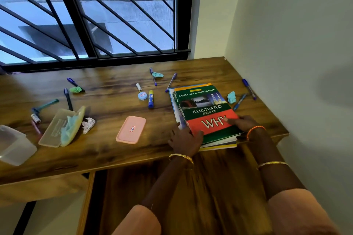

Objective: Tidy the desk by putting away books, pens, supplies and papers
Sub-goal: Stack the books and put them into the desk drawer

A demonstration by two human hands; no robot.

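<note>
A stack of books [205, 112] lies near the right front edge of the wooden desk [107, 99], topped by a green and red "Illustrated Book of Why". My left hand [184, 140] grips the stack's near left corner. My right hand [243, 123] holds its right side, thumb on the red cover. Several pens lie scattered: a blue pen [248, 88] and another pen [239, 101] right of the books, and a purple pen [171, 81] behind them. A glue stick [151, 99] stands out mid-desk.
A pink case [131, 129], a small round tin [142, 96], an open clear pencil box [61, 127] with blue paper, crumpled paper balls [88, 124], and a clear plastic container [13, 145] at the left. An open drawer [191, 187] sits below the desk front. Walls stand at the right, a barred window behind.
</note>
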